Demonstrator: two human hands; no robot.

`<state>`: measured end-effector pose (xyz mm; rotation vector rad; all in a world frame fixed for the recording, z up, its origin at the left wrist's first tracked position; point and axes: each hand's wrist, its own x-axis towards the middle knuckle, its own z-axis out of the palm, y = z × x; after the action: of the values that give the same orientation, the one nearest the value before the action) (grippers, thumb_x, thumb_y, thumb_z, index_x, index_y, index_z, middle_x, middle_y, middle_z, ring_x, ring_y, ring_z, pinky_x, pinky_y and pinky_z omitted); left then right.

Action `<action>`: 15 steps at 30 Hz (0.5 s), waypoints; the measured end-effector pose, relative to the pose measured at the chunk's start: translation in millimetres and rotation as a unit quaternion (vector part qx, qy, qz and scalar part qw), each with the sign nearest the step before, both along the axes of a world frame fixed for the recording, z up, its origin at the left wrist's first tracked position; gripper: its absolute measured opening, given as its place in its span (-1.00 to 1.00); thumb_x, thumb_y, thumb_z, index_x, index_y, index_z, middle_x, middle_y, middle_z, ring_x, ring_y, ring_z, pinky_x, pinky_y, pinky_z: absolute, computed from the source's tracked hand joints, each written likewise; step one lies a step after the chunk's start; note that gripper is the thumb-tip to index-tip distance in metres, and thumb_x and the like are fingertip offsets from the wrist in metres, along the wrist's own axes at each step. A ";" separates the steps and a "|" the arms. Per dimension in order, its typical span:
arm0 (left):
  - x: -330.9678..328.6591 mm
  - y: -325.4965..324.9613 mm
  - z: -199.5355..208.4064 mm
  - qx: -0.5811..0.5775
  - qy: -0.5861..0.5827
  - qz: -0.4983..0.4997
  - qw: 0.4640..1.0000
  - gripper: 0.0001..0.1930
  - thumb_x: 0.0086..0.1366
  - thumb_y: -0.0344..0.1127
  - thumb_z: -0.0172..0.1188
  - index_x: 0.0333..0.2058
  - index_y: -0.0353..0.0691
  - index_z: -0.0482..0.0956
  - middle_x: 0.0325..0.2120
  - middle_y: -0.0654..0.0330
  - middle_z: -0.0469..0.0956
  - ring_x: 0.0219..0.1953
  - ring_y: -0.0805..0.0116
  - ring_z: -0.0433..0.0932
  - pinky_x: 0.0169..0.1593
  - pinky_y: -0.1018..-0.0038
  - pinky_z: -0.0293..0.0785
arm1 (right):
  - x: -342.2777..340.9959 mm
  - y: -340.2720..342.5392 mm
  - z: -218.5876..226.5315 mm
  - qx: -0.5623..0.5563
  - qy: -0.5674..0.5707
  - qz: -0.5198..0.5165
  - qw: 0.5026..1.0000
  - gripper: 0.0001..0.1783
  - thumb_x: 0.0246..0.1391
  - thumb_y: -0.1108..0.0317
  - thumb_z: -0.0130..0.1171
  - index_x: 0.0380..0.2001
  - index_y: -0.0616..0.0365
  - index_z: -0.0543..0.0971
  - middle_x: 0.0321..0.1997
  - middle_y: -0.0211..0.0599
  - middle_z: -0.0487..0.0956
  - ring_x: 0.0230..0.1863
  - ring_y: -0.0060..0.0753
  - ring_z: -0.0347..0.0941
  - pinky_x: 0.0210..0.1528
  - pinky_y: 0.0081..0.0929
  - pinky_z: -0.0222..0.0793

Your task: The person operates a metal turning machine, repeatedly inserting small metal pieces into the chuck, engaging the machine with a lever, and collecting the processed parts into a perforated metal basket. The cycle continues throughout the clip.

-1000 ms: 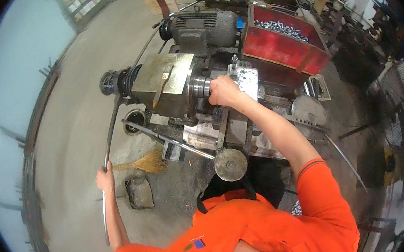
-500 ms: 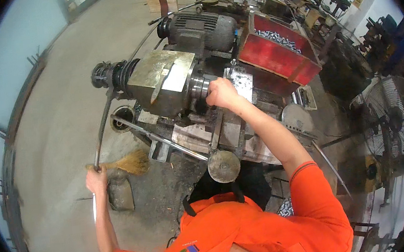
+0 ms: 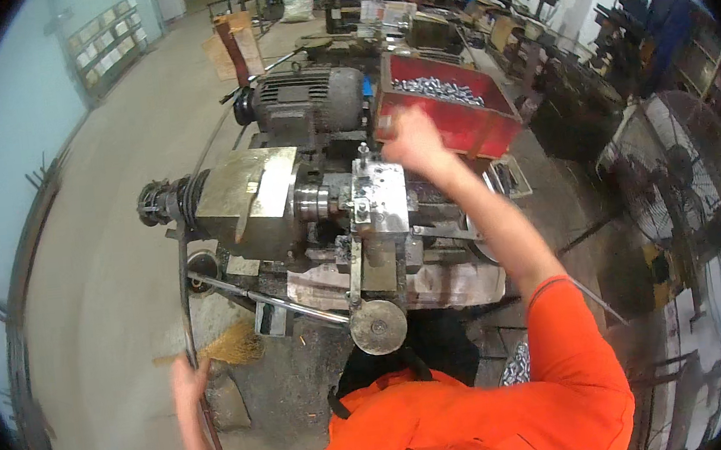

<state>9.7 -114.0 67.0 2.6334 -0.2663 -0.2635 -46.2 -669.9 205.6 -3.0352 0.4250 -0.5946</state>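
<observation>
My left hand is closed around the lower part of a long dark lever, which runs up to the left end of the lathe's headstock. My right hand, smeared by motion, is raised by the near left corner of a red box of small metal parts. Its fingers are bunched at something small and greyish, too blurred to name. Left of and below that hand are the lathe's chuck and the metal tool block. A flat tool rests on the headstock cover.
An electric motor stands behind the headstock. A bright bar slants toward a round handwheel close to my body. On the floor lies a straw broom. A large fan stands at the right.
My right hand has left the chuck and moved up and right to the red box. The left hand stays on the lever, which now stands more upright. The view has tilted up.
</observation>
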 end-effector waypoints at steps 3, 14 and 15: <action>39.1 -9.4 -11.5 0.000 -0.026 -0.049 0.998 -0.66 0.03 -0.23 0.23 -0.29 -0.37 0.47 -0.54 -0.07 0.50 -0.46 0.10 0.52 -0.37 0.29 0.42 | -28.3 -35.0 20.1 -0.039 -0.189 -0.048 0.980 -0.41 -0.39 0.30 0.17 -0.08 -0.03 0.54 0.17 0.01 0.28 0.06 0.05 0.31 0.11 -0.21 0.25; 55.3 -5.0 -41.8 -0.253 0.142 -0.021 0.957 -0.72 0.14 -0.28 0.14 -0.31 -0.45 0.48 -0.72 0.24 0.41 -0.63 0.48 0.36 -0.47 0.52 0.34 | -343.8 -67.1 -102.4 0.220 -0.133 -0.279 0.925 -0.58 -0.32 0.35 0.14 -0.25 0.19 0.57 -0.10 -0.12 0.51 -0.18 -0.24 0.50 -0.18 -0.39 0.40; 61.7 -2.8 -45.5 -0.262 0.148 -0.006 0.954 -0.70 0.15 -0.26 0.17 -0.27 -0.41 0.46 -0.72 0.23 0.38 -0.67 0.44 0.36 -0.51 0.48 0.37 | -388.0 -68.2 -133.4 0.210 -0.110 -0.304 0.923 -0.58 -0.31 0.28 0.14 -0.26 0.17 0.58 -0.21 -0.08 0.55 -0.23 -0.19 0.51 -0.22 -0.34 0.39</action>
<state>71.4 -116.8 21.4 2.0363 -0.2141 -0.5098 -434.2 -738.1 72.2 -2.3661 1.3067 -0.7291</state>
